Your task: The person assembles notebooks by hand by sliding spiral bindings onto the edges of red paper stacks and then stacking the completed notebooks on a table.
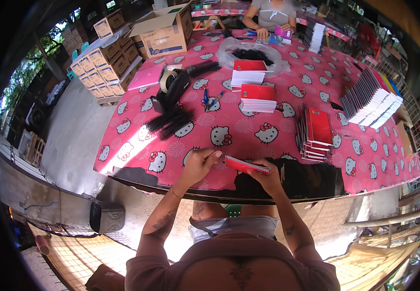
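Observation:
A red-covered notebook [244,166] is held slightly tilted over the table's near edge. My right hand [268,178] grips its right end, thumb on top of the cover. Beside its left end, my left hand [201,164] is closed in a pinch; what the fingertips hold, if anything, is too small to make out. Beyond my left hand lies a bunch of black spiral coils [171,122]. Blue-handled pliers [212,101] rest farther out on the pink patterned tablecloth [239,127].
Right of my hands stands a stack of spiral-bound red notebooks [319,127]; two red-topped stacks [258,92] sit ahead. A tape dispenser [172,87] and cardboard box [164,36] are left. Far right is a tall notebook pile [372,99]. Another person [273,17] works across the table.

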{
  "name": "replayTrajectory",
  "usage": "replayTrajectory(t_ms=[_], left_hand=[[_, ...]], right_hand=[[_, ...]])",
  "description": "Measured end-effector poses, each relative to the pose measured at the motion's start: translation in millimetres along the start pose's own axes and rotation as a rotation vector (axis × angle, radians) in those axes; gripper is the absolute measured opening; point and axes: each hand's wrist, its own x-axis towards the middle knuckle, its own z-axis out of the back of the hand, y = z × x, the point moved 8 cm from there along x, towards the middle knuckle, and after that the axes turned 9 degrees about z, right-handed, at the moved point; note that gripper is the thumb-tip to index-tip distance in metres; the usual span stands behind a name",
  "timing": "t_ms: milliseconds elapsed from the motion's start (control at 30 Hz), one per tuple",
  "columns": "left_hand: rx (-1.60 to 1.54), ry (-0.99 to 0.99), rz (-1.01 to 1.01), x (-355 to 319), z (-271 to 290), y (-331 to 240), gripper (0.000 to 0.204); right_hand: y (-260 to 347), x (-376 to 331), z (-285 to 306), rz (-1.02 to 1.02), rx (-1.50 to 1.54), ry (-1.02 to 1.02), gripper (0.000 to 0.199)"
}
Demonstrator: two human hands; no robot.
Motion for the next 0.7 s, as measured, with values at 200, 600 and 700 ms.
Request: replayTrajectory(t_ms=[200, 600, 700], left_hand=[[-0.022, 0.019, -0.165, 6, 5, -19, 0.016], [0.119, 0.237, -0.205, 1, -7, -22, 0.02], [0.199, 0.172, -0.277, -7, -5, -25, 0.024]], right_hand=[[4, 2, 0, 0.006, 0.008, 0.008, 0.024], [1, 0, -1, -0.035, 0.035, 0.025, 0.022], [0, 4, -5, -0.046, 0.038, 0.025, 0.023]])
